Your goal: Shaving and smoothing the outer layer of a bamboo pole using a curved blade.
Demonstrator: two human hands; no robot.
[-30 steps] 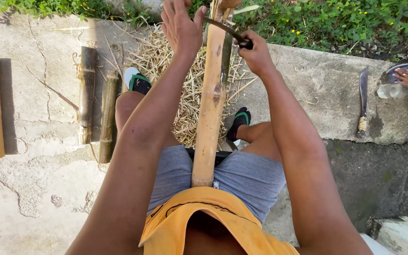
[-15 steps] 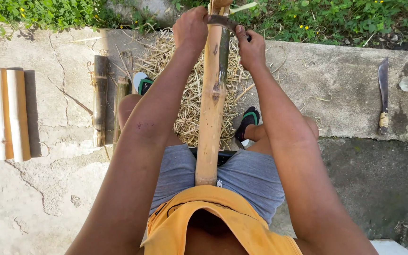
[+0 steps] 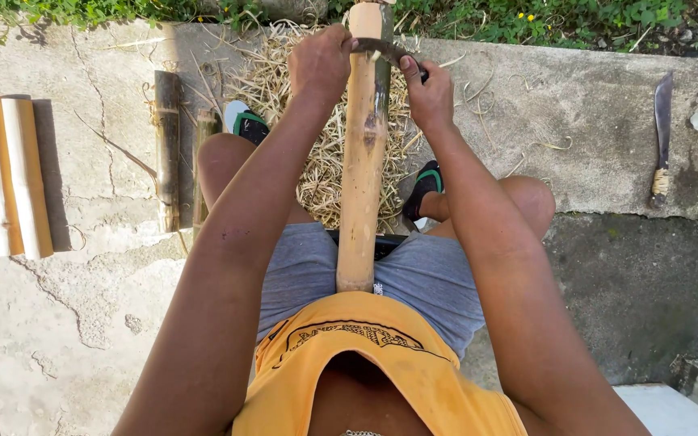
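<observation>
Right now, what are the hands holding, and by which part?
A curved blade laid across the bamboo pole: left hand and right hand each grip one end.

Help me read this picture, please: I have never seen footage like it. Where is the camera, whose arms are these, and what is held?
The one camera sits on a person's head and looks down, so the arms are that person's own. They sit on a concrete floor. A bamboo pole stands between their knees, its near end against the lap. Both hands grip a blade laid across the pole near its far end: the left hand on one side, the right hand on the other. Straw-like shavings lie under the feet. At left lie pale split pieces and two darker pieces. A long knife lies at right.
</observation>
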